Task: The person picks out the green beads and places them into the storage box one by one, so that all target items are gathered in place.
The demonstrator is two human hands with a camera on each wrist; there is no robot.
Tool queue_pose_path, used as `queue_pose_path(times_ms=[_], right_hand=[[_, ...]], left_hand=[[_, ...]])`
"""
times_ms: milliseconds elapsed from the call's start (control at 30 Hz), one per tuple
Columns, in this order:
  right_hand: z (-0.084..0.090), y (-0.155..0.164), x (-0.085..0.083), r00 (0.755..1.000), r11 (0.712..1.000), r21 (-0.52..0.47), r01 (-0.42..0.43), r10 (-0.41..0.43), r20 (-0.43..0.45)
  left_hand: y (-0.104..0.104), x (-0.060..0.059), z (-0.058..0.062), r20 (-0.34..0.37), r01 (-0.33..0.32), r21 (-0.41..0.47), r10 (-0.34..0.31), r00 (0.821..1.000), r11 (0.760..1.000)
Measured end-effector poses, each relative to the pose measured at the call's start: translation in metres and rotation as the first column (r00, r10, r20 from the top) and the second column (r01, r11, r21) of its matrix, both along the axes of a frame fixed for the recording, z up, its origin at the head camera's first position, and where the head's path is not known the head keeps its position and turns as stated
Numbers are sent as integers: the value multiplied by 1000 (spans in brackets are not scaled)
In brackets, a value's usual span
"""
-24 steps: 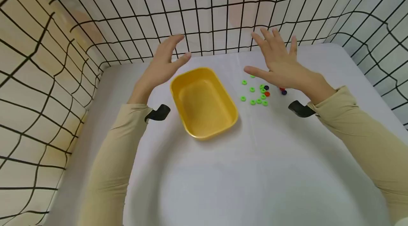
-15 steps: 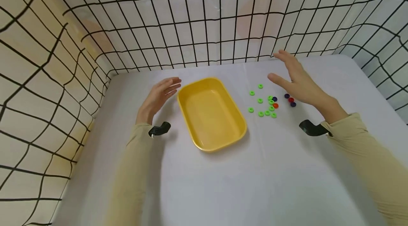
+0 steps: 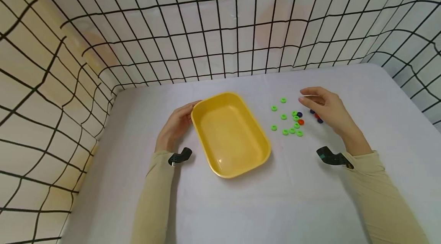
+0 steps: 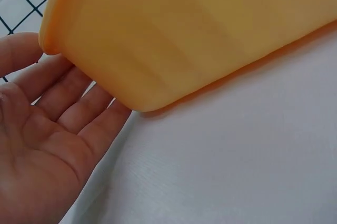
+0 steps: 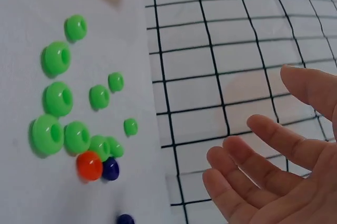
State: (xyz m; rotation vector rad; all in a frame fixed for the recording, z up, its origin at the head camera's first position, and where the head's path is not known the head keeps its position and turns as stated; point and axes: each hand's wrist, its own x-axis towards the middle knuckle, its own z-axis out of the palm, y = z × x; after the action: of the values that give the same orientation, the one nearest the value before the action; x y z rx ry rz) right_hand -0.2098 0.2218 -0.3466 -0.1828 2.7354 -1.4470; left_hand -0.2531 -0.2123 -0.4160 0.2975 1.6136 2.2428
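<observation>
Yellow tray (image 3: 230, 134): touched at its near-left wall by the flat left hand (image 3: 176, 126). Beads (image 3: 291, 119): loose on the cloth, right of the tray, beneath the empty, relaxed right hand (image 3: 325, 109). Risk: beads scattered or rolled away by a careless sweep.

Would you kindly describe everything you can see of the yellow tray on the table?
The yellow tray is a shallow rectangular dish with rounded corners and a rolled rim; it looks like smooth matte plastic. It holds nothing. It sits flat on the white table, turned at an angle, left of the scattered beads. The left hand lies against its outer wall with straight fingers touching it. The right hand is clear of it.
</observation>
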Motion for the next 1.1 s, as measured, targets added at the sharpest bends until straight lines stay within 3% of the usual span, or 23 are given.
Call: queue_pose_path(times_ms=[233, 400, 667, 867, 1100], right_hand=[[-24, 3, -17, 997, 990, -117, 75, -77, -10], [-37, 2, -29, 995, 986, -138, 93, -96, -15], [-49, -1, -46, 998, 987, -149, 56, -58, -8], [-55, -2, -62, 998, 997, -70, 37, -33, 53], [-57, -1, -76, 999, 999, 31, 24, -25, 32]], left_hand=[[-8, 11, -2, -11, -27, -5, 27, 1000, 1000], [-6, 13, -2, -15, -63, 13, 63, 998, 998], [3, 20, -7, 2, -84, -1, 84, 996, 996], [6, 21, -16, 12, -73, -27, 73, 997, 997], [6, 15, -12, -36, -36, -40, 35, 999, 999]])
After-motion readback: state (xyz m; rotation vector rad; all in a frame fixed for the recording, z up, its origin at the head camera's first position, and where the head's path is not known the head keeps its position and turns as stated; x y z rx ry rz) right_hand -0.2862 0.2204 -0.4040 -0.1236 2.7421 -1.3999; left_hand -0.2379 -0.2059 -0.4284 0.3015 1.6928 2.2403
